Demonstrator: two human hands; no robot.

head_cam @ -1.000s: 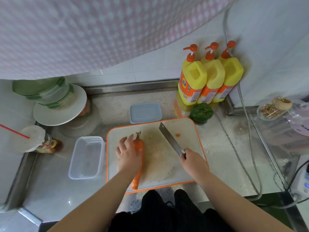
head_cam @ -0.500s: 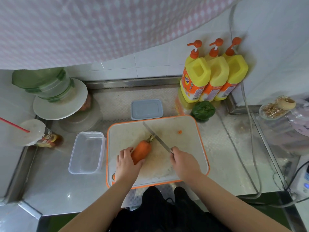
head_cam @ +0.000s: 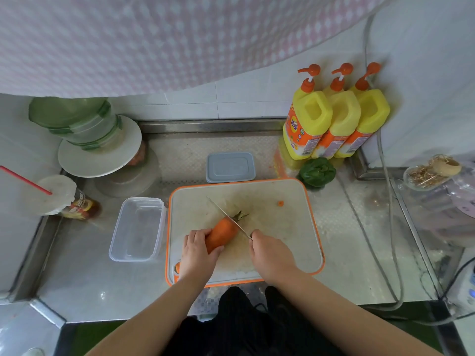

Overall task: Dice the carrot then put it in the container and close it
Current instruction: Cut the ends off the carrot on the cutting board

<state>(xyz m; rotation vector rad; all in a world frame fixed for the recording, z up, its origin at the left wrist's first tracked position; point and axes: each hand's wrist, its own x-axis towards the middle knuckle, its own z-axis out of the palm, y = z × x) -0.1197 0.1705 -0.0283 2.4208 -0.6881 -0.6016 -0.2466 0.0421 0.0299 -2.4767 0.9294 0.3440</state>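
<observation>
Change: since a second ago I have swung the carrot (head_cam: 221,233) from lying along the board's length to a slant, and brought the knife (head_cam: 229,218) down from the far right onto its stem end.
Hands: my left hand (head_cam: 197,253) is wrapped round the carrot's thin half; my right hand (head_cam: 272,254) is closed on the knife handle.
Carrot place: on the board (head_cam: 282,227), left of its middle, toward the near edge of the surface (head_cam: 77,286).
Axis: long axis runs diagonally, thick stem end toward the far right, tip toward the near left corner of the board, mostly hidden under my palm.
Handling: I judge it stiff, dense and round, so it may roll; best pinned at mid-body, fingers well back from the blade.
Container: the tub (head_cam: 137,228) lies open just left of the board, its lid (head_cam: 230,167) beyond the far edge.
Stage: topping the stem; dicing not yet begun.
</observation>
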